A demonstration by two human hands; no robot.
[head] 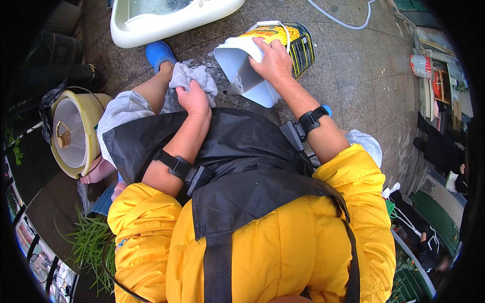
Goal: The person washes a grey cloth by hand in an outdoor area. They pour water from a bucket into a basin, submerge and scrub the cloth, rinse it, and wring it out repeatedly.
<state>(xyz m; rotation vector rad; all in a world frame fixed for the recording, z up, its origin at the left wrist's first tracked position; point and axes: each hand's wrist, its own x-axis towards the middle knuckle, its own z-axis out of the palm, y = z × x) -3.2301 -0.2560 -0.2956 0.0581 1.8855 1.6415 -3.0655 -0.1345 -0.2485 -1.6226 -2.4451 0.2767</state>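
My left hand [195, 99] is closed on a crumpled, damp-looking grey cloth [192, 77], in front of the black apron [242, 132] over my lap. With my right hand [274, 62] I grip the rim of a square white plastic bucket [252, 94], thumb at the mouth and fingers over the outer side. The bucket lies tilted, its mouth facing me and to the left. Yellow and black printing covers its outside, and its white carrying handle [287, 34] is folded over the upper side. A whitish smear or wet patch shows on the inner wall.
A white tub [170, 38] holding water stands ahead on the left, near my blue clog [159, 55]. At left is a yellowish bucket [93, 125] with a clear bottle [72, 144] inside. A pale hose [352, 26] lies on the paving [360, 64]. Leafy plants [91, 242] grow lower left.
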